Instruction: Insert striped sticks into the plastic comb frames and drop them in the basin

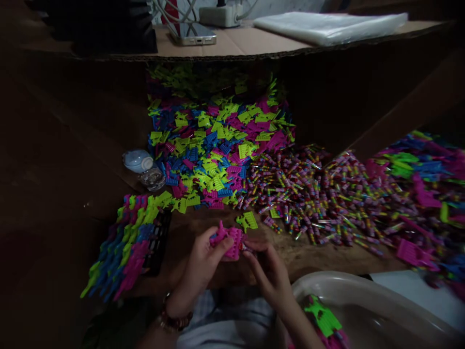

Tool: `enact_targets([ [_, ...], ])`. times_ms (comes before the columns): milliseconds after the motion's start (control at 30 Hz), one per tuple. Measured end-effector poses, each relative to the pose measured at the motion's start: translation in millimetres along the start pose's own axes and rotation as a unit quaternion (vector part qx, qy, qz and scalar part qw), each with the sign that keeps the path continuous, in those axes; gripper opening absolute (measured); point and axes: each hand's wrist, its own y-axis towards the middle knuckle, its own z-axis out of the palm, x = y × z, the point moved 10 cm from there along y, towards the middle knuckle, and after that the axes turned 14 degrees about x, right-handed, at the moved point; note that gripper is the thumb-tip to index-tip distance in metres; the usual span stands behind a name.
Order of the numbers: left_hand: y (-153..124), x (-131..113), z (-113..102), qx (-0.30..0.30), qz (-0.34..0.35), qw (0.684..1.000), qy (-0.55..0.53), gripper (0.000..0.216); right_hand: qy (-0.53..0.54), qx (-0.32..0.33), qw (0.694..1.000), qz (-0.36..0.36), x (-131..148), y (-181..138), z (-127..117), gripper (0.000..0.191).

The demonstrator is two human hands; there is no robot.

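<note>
My left hand (202, 258) is closed on a pink plastic piece (233, 246) with a ridged, comb-like panel and a shaped end. Its thumb presses on the panel. Against the right edge of that piece, my right hand (268, 269) pinches something small with a bit of red and white, mostly hidden by the fingertips. Just beyond the hands lies a single yellow-green piece (247, 220) of similar shape. Farther back spreads a heap of yellow, pink and blue ridged pieces (214, 140). To its right is a pile of small clear tubes with colourful contents (312, 198).
Rows of coloured pieces (125, 242) stand in a black rack (158, 247) at left. A pale rounded object (137, 160) lies behind them. A basin (337, 281) with a green piece (324, 317) sits front right. Overhead, a cardboard shelf (232, 46) bears a phone (192, 35).
</note>
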Motion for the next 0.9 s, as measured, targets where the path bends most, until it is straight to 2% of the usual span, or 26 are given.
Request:
enact_targets([
  [100, 0, 20, -2, 0.001, -0.04, 0.999, -0.033, 0.042, -0.035, 0.002, 0.999, 0.001, -5, -8, 3, 0.015],
  [233, -1, 28, -17, -0.045, -0.015, 0.998, 0.028, 0.042, -0.087, 0.033, 0.996, -0.014, -6, -9, 9, 0.017],
  [333, 1, 34, -21, -0.051, -0.02, 0.998, 0.035, 0.045, -0.094, 0.072, 0.993, 0.019, -15, -3, 12, 0.013],
  [400, 2, 35, -21, -0.047, -0.017, 0.999, 0.008, 0.044, -0.071, 0.072, 0.993, 0.063, -24, 0, 8, 0.01],
  [533, 2, 32, -11, -0.022, -0.029, 0.996, -0.081, 0.038, 0.035, 0.02, 0.993, 0.112, -32, 1, -2, 0.013],
  [700, -1, 36, 9, 0.023, -0.093, 0.983, -0.155, 0.04, 0.143, -0.019, 0.984, 0.1, -27, -2, 0, 0.014],
  [900, -4, 38, 18, 0.05, -0.118, 0.972, -0.194, 0.039, 0.18, -0.035, 0.98, 0.077, -25, -8, -1, 0.011],
])
